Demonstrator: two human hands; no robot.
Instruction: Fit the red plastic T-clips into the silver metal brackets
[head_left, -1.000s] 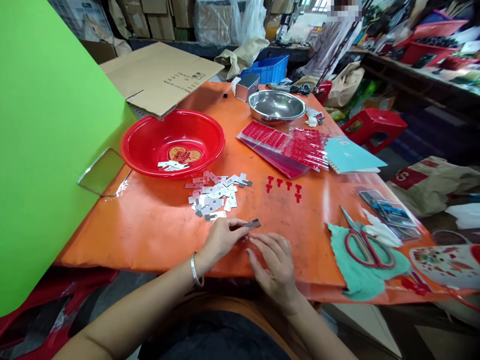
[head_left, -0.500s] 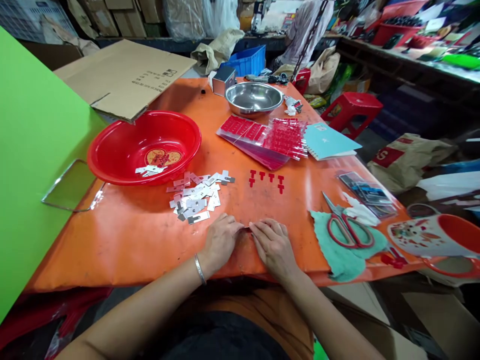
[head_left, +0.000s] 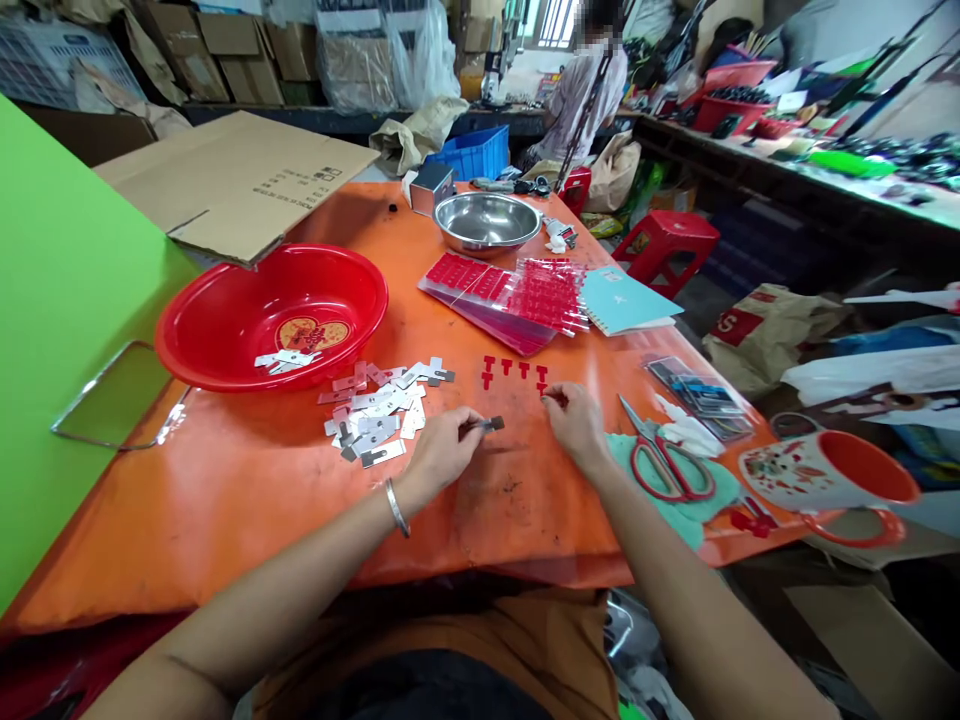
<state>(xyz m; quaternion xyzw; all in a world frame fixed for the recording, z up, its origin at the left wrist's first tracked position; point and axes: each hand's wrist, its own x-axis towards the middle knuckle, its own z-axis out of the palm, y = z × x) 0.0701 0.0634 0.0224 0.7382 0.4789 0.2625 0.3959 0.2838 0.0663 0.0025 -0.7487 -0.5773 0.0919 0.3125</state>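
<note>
My left hand (head_left: 444,445) is closed in a pinch on a small metal plate (head_left: 493,424), held just above the orange table. To its left lies a loose pile of similar flat metal plates (head_left: 375,425). My right hand (head_left: 579,425) has its fingertips pinched at a small red T-shaped piece (head_left: 541,388), the lower right one of a small group. Several more red T-shaped pieces (head_left: 507,366) lie in a row just beyond. A few plates (head_left: 285,360) rest inside the red basin (head_left: 180,335).
Scissors (head_left: 671,470) lie on a green cloth (head_left: 724,490) at the right, near an orange-and-white mug (head_left: 795,475). Farther back are red sheets (head_left: 480,285), a blue notebook (head_left: 626,300) and a steel bowl (head_left: 487,222). Cardboard (head_left: 247,180) overhangs the basin. Another person (head_left: 592,95) sits in the background.
Both hands were together at the table's near side, over a small thin piece. They have parted: the left holds the plate, and the right has moved forward and right to the red pieces.
</note>
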